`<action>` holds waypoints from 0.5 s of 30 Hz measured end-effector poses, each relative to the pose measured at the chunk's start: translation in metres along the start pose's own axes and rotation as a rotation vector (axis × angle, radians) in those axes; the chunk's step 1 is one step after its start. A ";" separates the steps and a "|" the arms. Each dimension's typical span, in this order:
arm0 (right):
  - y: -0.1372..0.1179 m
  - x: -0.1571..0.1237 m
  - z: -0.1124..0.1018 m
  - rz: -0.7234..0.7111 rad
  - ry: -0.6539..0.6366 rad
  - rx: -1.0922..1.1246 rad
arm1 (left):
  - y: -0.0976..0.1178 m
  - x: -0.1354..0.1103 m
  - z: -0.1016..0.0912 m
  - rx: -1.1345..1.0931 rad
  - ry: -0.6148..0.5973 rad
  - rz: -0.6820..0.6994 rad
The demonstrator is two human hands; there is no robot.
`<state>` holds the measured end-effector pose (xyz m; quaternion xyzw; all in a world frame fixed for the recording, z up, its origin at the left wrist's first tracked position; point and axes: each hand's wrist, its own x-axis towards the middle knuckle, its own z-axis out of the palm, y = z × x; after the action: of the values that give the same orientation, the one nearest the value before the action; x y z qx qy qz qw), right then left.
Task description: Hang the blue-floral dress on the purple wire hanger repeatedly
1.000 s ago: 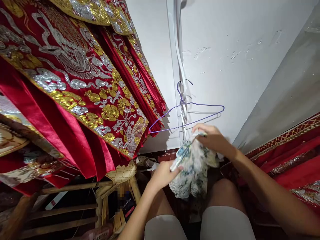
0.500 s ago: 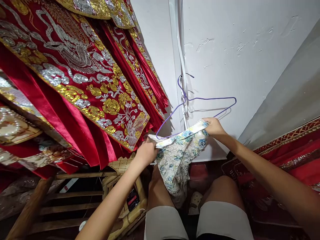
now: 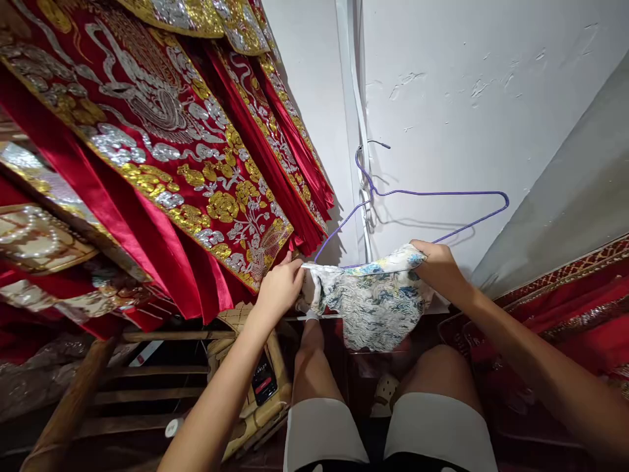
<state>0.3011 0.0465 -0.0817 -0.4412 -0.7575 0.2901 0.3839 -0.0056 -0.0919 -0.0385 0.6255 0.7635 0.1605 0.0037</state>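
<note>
A white garment with a blue, green and yellow floral print [image 3: 381, 305] is stretched between my two hands, its smooth band along the top. My left hand [image 3: 281, 286] pinches the band's left end. Closed round the band's right end is my right hand [image 3: 439, 265]. A purple wire hanger [image 3: 437, 193] hangs by its hook from a white strap [image 3: 361, 115] on the wall. The hanger's lower bar runs along the garment's top edge, partly hidden by the cloth. Which exact kind of garment it is, I cannot tell.
Red embroidered costumes [image 3: 216, 177] hang close on the left, reaching near my left hand. Below stands a bamboo chair [image 3: 275, 400] with a phone [image 3: 264, 380] on it. More red cloth [image 3: 580, 314] lies at right. A pale clog [image 3: 386, 393] is on the floor.
The garment has swung up and spread wider between my hands. My right hand has shifted right, my left hand slightly left. The hanger has tilted and its right end extends further right.
</note>
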 end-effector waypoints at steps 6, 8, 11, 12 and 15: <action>-0.008 -0.005 0.007 -0.068 -0.028 0.081 | 0.020 0.020 -0.005 -0.365 0.267 0.061; -0.013 -0.008 0.011 -0.123 -0.038 0.117 | 0.035 0.034 -0.001 -0.495 0.331 0.123; -0.018 -0.016 0.013 -0.170 -0.065 0.149 | 0.054 0.051 0.008 -0.598 0.365 0.182; -0.019 -0.019 0.011 -0.162 -0.042 0.144 | 0.057 0.054 0.010 -0.601 0.366 0.192; -0.014 -0.022 -0.010 -0.096 0.164 0.147 | 0.055 0.058 0.010 -0.544 0.344 0.219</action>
<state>0.3107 0.0213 -0.0725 -0.3974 -0.7205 0.2891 0.4893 0.0360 -0.0250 -0.0229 0.6436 0.6107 0.4607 0.0244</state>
